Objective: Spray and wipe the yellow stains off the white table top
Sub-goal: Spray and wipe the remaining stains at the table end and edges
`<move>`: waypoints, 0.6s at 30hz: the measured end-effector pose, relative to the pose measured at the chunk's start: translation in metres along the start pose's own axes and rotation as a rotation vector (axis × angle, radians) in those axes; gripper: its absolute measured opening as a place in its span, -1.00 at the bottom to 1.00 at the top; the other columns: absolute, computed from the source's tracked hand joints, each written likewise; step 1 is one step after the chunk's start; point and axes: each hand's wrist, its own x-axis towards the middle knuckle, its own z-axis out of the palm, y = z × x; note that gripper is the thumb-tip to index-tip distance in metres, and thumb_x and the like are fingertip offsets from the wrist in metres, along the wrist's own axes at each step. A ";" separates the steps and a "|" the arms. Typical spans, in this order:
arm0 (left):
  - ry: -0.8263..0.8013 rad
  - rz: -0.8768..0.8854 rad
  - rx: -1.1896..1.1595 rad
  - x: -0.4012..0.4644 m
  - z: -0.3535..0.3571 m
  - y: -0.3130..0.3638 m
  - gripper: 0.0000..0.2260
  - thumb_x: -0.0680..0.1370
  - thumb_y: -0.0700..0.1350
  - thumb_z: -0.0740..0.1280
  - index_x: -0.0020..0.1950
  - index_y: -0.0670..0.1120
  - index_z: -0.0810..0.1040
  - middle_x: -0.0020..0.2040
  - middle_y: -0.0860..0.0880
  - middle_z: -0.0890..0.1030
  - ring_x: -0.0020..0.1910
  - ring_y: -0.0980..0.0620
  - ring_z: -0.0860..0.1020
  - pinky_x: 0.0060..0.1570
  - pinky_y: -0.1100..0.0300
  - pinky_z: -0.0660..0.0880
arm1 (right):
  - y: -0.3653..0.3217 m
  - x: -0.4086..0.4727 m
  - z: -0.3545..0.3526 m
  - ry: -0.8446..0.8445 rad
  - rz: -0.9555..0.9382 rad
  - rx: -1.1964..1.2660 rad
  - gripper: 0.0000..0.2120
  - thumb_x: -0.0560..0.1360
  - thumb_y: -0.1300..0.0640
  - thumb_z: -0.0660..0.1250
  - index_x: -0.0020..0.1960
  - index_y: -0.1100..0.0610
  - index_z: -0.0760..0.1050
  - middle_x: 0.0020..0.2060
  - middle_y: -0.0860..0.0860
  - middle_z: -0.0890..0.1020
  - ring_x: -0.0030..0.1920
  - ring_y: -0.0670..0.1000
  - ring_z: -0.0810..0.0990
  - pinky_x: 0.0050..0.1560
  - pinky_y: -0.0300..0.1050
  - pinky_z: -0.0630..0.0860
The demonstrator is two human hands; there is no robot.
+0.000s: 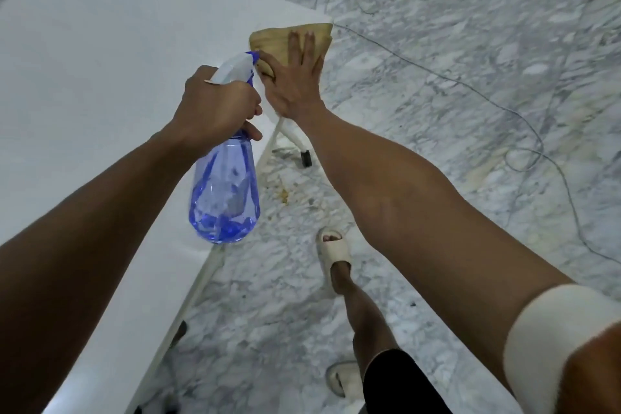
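Observation:
The white table top point(100, 77) fills the left of the view, and no yellow stain shows on its visible surface. My left hand point(215, 104) grips the neck of a blue see-through spray bottle point(225, 191) with a white trigger head, held above the table's right edge. My right hand point(295, 77) presses flat, fingers straight, on a tan cloth point(272, 39) at the table's far right corner. Part of the cloth hangs past the corner.
A marble floor point(470, 94) lies to the right, with thin cables point(504, 107) trailing over it. White table legs with castors point(305, 158) stand under the edge. My feet in pale slippers point(334, 249) are beside the table. Yellowish specks point(285, 195) mark the floor.

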 end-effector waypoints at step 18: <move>0.127 -0.131 -0.167 -0.177 -0.067 -0.162 -0.56 0.28 -0.14 0.23 0.09 -0.27 0.59 0.02 -0.26 0.69 -0.52 -0.04 0.65 -0.29 0.12 0.57 | -0.105 -0.184 0.045 -0.007 -0.032 0.114 -0.61 0.64 -0.20 0.07 0.44 -0.26 0.38 0.60 0.21 0.05 0.57 0.35 -0.11 0.49 0.40 -0.14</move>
